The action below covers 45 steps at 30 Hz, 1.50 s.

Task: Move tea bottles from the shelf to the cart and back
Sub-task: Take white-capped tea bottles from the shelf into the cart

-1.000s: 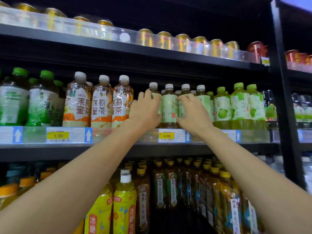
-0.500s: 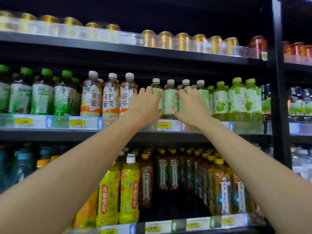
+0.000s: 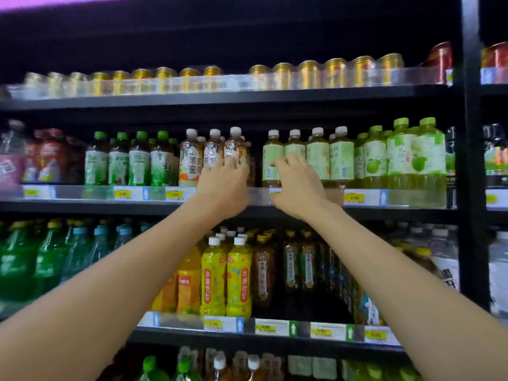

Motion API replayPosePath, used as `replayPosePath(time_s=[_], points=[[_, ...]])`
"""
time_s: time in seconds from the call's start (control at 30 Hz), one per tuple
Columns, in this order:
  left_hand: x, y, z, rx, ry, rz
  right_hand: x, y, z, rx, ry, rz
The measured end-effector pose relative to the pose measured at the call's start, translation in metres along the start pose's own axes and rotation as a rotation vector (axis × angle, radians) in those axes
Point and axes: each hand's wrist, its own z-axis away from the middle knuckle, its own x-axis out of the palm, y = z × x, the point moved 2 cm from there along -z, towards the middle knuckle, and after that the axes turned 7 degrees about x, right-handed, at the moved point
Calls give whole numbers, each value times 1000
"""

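I see both bare arms stretched forward and upward, the forearms coming closer together. The left grip shows its back, fingers bent forward and blurred. The right grip is near it but apart, fingers spread and bent; whether either is closed, I cannot tell.

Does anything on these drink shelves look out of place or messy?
Nothing spilled or toppled. Only a dark gap breaks the front row of the middle shelf, between the orange-labelled tea bottles and the pale-green-labelled ones.
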Motion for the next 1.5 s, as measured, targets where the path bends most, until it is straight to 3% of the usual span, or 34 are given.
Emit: replayPosePath(time_s=[0.4, 1.1, 1.5], points=[[-26, -110, 110, -145, -138, -162, 8, -130, 27, -137, -95, -169], [-117, -357, 482, -577, -616, -386, 51, -541, 182, -472, -485, -547], [-120, -458, 627, -812, -705, -438, 104, -719, 253, -662, -663, -662]])
